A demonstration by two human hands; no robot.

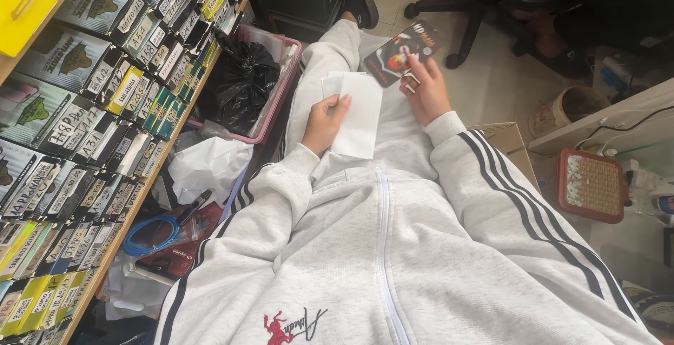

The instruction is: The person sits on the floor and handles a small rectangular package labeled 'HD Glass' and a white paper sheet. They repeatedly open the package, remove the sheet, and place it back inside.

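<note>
My left hand point(324, 122) grips a white flat packet point(359, 117) over my lap, thumb on top of it. My right hand point(425, 91) holds a dark flat package point(400, 51) with red and white print, tilted up beyond the white packet. Both arms wear a light grey zip jacket with dark stripes on the sleeves. I am seated, with my legs in grey trousers stretched out ahead.
Shelves point(91, 106) on the left are packed with rows of labelled small boxes. A pink basket point(281, 85) holds a black plastic bag point(242, 78). White bags, a blue cable point(151, 236) and clutter lie below. An office chair base point(467, 8) stands ahead; a cardboard box point(509, 141) sits right.
</note>
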